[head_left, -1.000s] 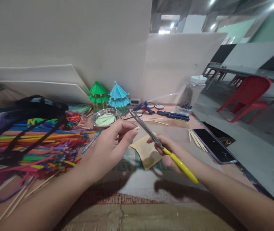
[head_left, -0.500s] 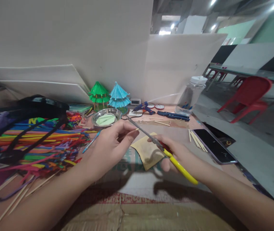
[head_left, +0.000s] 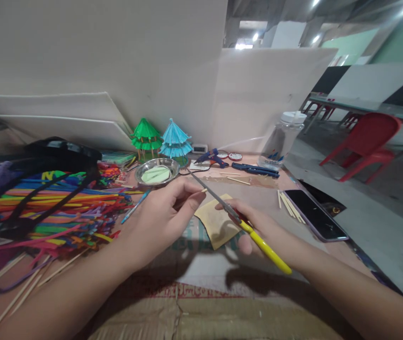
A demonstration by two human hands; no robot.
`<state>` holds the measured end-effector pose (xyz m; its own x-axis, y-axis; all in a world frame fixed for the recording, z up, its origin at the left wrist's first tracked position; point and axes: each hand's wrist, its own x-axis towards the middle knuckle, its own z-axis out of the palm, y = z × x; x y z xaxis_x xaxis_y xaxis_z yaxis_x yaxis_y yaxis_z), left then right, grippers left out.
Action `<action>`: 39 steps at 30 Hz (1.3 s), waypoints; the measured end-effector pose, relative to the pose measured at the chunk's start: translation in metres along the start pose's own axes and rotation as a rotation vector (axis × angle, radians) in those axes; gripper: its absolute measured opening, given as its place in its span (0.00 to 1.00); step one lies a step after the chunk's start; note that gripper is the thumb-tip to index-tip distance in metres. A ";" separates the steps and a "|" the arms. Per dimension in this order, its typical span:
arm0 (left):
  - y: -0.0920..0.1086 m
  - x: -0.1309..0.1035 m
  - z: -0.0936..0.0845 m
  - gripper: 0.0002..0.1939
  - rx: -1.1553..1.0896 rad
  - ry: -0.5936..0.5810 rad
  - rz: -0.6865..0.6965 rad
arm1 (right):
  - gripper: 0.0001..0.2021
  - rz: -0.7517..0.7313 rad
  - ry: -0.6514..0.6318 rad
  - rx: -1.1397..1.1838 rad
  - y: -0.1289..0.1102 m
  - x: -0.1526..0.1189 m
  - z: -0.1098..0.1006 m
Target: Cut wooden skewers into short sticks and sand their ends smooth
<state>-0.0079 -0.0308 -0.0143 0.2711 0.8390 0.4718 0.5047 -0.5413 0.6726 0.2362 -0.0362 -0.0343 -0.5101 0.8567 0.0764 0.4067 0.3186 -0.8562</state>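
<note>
Scissors with yellow handles (head_left: 267, 250) are held in my right hand (head_left: 254, 224), its fingers closed around them; their long grey blades point up and left, seen nearly edge-on. Between thumb and fingertips, my left hand (head_left: 173, 208) pinches a thin wooden stick (head_left: 204, 190). Only the pale tip of that stick shows, right at the blades; the rest is hidden by the hand. Below both hands lies a tan sheet like sandpaper (head_left: 217, 229), slightly curled, on the covered worktop.
Colourful pipe cleaners (head_left: 56, 208) and a black bag (head_left: 63, 151) fill the left. Behind stand green (head_left: 145, 134) and blue (head_left: 173, 139) umbrella-like models, a metal bowl (head_left: 139, 174), a glue gun (head_left: 210, 158) and a bottle (head_left: 281, 141). Rightward are cut sticks (head_left: 289, 207) and a phone (head_left: 314, 215).
My left hand has shifted very slightly to the right with the stick, whose tip now meets the blades a little farther along. The right hand and scissors stay almost still.
</note>
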 end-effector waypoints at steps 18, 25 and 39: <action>0.002 0.004 0.004 0.10 -0.003 -0.022 -0.046 | 0.23 0.011 0.060 -0.039 0.016 0.006 0.013; 0.005 0.004 0.003 0.13 0.005 -0.031 -0.074 | 0.19 0.018 0.061 -0.099 0.015 0.006 0.012; 0.000 0.003 -0.001 0.12 0.097 -0.046 -0.042 | 0.29 -0.103 -0.020 0.032 0.015 0.002 0.008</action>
<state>-0.0077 -0.0280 -0.0126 0.2848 0.8636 0.4161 0.5924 -0.4998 0.6318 0.2349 -0.0336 -0.0509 -0.5630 0.8118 0.1550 0.3268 0.3909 -0.8605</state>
